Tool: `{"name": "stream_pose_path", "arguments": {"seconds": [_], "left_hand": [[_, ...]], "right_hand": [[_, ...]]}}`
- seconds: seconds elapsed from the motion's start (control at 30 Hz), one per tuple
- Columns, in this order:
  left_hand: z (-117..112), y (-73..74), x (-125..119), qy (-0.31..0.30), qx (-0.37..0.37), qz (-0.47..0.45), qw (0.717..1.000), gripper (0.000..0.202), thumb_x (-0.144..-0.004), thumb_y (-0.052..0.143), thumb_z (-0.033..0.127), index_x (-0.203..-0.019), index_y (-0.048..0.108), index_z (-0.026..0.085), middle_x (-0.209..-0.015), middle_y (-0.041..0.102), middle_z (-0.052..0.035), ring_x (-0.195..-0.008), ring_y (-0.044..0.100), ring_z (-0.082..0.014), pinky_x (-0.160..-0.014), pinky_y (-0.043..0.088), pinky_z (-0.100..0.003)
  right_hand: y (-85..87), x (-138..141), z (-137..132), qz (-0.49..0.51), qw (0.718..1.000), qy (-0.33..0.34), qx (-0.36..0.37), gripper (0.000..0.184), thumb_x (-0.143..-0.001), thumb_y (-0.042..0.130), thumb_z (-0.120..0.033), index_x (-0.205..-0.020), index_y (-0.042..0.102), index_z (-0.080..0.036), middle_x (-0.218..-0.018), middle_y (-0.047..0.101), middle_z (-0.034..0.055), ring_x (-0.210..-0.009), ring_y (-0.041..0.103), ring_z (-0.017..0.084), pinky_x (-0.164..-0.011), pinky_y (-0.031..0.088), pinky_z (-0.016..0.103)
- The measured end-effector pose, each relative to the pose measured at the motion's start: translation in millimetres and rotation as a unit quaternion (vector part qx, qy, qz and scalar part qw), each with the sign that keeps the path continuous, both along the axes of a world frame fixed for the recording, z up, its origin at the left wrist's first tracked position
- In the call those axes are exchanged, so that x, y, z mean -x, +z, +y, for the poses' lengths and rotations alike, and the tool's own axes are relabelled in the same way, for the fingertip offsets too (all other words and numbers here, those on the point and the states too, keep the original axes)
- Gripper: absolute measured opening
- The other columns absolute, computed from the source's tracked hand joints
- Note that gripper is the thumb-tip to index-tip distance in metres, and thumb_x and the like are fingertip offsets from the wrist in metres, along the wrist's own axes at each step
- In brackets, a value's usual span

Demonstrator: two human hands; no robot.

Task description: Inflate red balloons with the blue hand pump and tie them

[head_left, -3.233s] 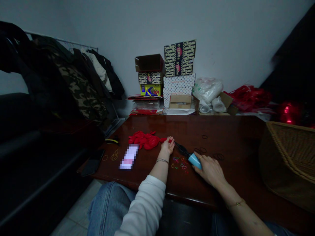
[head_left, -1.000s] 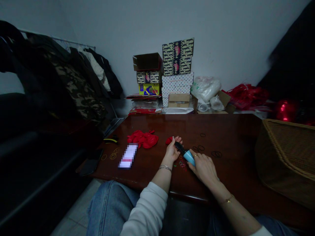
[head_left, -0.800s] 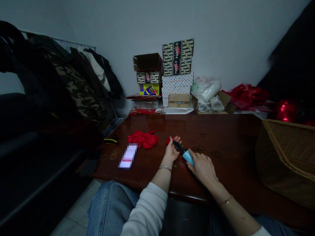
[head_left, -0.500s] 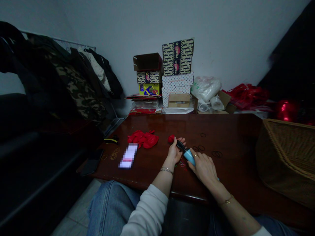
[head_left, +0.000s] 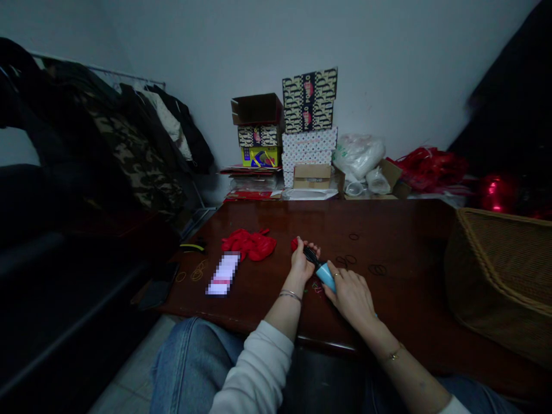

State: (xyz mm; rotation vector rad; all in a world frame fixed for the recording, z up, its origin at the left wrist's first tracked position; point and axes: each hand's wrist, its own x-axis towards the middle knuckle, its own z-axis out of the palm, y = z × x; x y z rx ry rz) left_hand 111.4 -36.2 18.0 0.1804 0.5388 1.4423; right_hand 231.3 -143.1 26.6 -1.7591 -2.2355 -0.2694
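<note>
My left hand is closed around a red balloon and the black nozzle of a blue hand pump. The balloon's neck sits at the nozzle tip. My right hand grips the pump's blue body just behind it, over the dark wooden table. A heap of red balloons lies a little to the left. Small coloured rubber bands lie under my hands.
A blurred phone, yellow bands and a dark phone lie at the table's left. Black bands lie right of my hands. A wicker basket fills the right. Stacked boxes and bags stand at the back. Coats hang left.
My left hand pulled one red balloon away from the heap and brought it to the pump nozzle. Both hands drew slightly nearer to me; the pump tilted up.
</note>
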Motion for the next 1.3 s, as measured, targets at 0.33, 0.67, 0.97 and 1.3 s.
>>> {"name": "stream_pose_path", "arguments": {"seconds": [0.33, 0.67, 0.97, 1.3], "left_hand": [[5, 6.6, 17, -0.033, -0.019, -0.02, 0.999, 0.037, -0.086, 0.056, 0.052, -0.075, 0.048, 0.018, -0.057, 0.043, 0.0052, -0.046, 0.044, -0.0072, -0.047, 0.038, -0.019], [6, 10.9, 16, -0.028, -0.026, 0.009, 0.999, 0.045, -0.078, 0.064, 0.054, -0.068, 0.04, 0.018, -0.06, 0.045, 0.0044, -0.049, 0.047, -0.0066, -0.048, 0.041, -0.018], [11, 19.4, 25, -0.014, -0.009, -0.026, 1.0, 0.042, -0.087, 0.059, 0.044, -0.064, 0.033, 0.019, -0.053, 0.027, 0.0088, -0.037, 0.026, -0.0024, -0.035, 0.022, -0.013], [33, 29.9, 49, 0.01, 0.002, -0.033, 0.999, 0.041, -0.089, 0.055, 0.045, -0.064, 0.036, 0.019, -0.052, 0.029, 0.0085, -0.036, 0.028, -0.0025, -0.034, 0.024, -0.012]], "right_hand": [[8.8, 8, -11, 0.018, 0.997, 0.01, 0.068, 0.069, -0.088, 0.053, -0.032, -0.148, 0.022, -0.019, -0.106, 0.059, 0.0078, -0.089, 0.058, 0.022, -0.071, 0.043, 0.032], [5.9, 9, -11, 0.054, 0.996, 0.028, 0.065, 0.066, -0.088, 0.051, -0.031, -0.146, 0.025, -0.014, -0.109, 0.061, 0.011, -0.092, 0.061, 0.024, -0.078, 0.043, 0.035], [6.5, 12, -15, 0.096, 0.992, 0.053, 0.061, 0.064, -0.087, 0.05, -0.029, -0.145, 0.028, -0.014, -0.114, 0.061, 0.0134, -0.094, 0.063, 0.024, -0.082, 0.046, 0.034], [6.3, 14, -23, 0.059, 0.997, 0.05, -0.002, 0.061, -0.086, 0.052, -0.024, -0.143, 0.033, -0.017, -0.116, 0.061, 0.0124, -0.099, 0.062, 0.023, -0.096, 0.044, 0.038]]}}
